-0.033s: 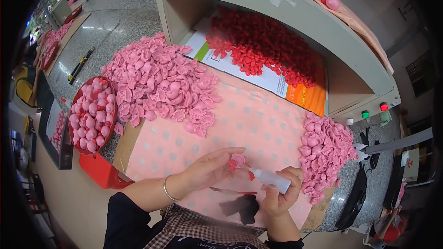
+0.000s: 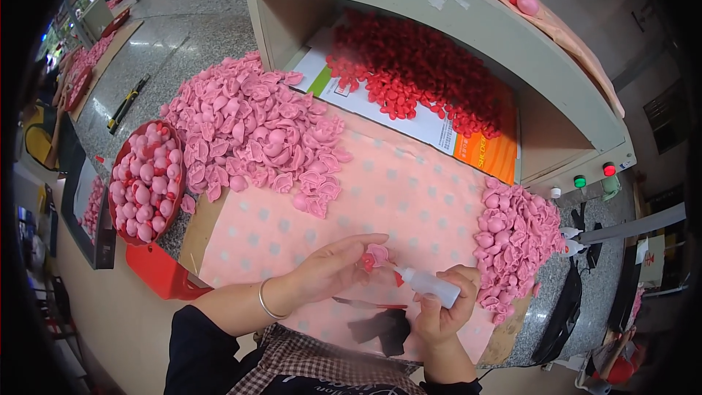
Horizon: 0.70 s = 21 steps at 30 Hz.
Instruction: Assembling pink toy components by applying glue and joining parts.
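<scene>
Between the fingertips of my left hand is a small pink plastic half-shell, with a small red plastic piece against it. My right hand grips a translucent white squeeze bottle, tilted so that its thin nozzle points at the pink piece. By the neck of the bottle is something red. Both hands are above a pink cloth with grey dots. A heap of loose pink shells lies beyond my left hand, and a second pink heap lies to the right.
A grey metal box with an open front stands at the back, holding a pile of red pieces. At left, a red basket holds pink and red pieces, near yellow-and-black pliers. Black strips lie near my body.
</scene>
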Available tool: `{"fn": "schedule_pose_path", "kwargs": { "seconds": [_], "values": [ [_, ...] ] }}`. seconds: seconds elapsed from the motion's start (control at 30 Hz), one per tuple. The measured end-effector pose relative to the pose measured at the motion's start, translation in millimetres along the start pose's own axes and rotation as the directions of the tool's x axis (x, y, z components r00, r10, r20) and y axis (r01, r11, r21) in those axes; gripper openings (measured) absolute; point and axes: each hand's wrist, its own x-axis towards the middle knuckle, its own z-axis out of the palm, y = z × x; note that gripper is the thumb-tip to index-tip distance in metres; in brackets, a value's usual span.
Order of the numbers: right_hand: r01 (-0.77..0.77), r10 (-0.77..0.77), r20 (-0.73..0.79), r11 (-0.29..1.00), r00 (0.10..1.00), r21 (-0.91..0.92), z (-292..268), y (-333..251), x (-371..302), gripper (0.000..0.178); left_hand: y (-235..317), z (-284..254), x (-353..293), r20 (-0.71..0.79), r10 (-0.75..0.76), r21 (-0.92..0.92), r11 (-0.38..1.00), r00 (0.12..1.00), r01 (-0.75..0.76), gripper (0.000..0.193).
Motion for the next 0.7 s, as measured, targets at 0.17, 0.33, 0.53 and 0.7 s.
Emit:
{"fn": "schedule_pose_path", "kwargs": {
  "seconds": [0.17, 0.33, 0.53, 0.7],
  "values": [
    [0.031, -0.031, 0.004, 0.998, 1.0, -0.047, 8, 8, 4, 0.028, 1, -5, 9, 0.004, 0.003, 0.002, 1.0, 1.0, -0.003, 0.042],
    [0.066, -0.065, 0.012, 0.994, 0.998, -0.088, 10, 12, 4, 0.028, -1, -10, 11, -0.001, -0.005, 0.009, 1.0, 1.0, 0.005, 0.043],
    [0.044, -0.045, -0.01, 0.997, 0.999, -0.07, 13, 7, 4, 0.026, 0, -7, 7, 0.016, -0.005, -0.002, 1.0, 1.0, 0.005, 0.042],
    [0.074, -0.074, 0.012, 0.99, 0.997, -0.116, 13, -1, 8, 0.026, 0, -7, 5, 0.033, -0.004, -0.012, 1.0, 0.999, 0.005, 0.041]
  ]
}}
